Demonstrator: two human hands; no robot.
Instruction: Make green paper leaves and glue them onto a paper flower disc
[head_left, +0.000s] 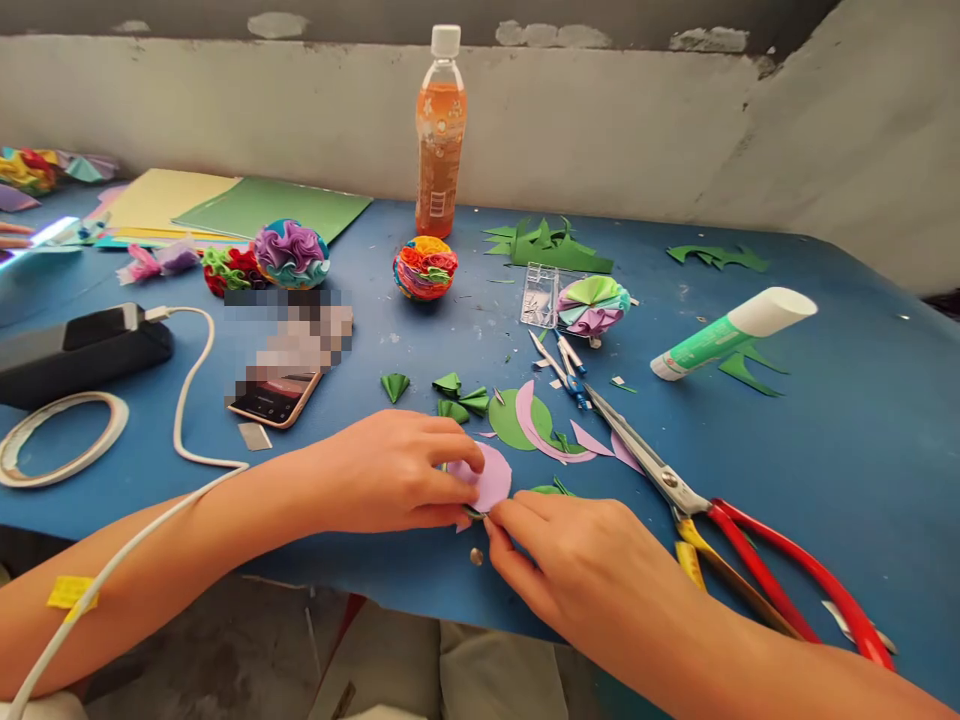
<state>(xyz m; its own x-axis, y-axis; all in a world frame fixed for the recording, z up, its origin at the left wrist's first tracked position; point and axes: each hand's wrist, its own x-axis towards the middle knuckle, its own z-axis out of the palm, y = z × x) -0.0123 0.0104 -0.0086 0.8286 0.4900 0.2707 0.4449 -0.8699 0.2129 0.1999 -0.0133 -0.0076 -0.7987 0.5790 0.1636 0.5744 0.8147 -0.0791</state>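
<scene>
A round light purple paper disc [491, 478] lies near the table's front edge. My left hand [409, 470] is on its left part, with fingers bent and pressed on the paper. At the disc's lower edge my right hand [566, 545] has thumb and index finger pinched together; what is between them is too small to make out. Just behind are a green paper disc [517, 418], curved purple strips [534, 425] and several small folded green cones [394, 386]. Part of another green piece shows beside my right hand.
Large red-handled scissors [671, 480] and a compass [566, 370] lie to the right, near a glue stick [731, 330]. Farther back stand a bottle [441, 150] and paper balls [425, 268]. A phone [277, 397], cable, tape roll [64, 395] and power bank [82, 350] are left.
</scene>
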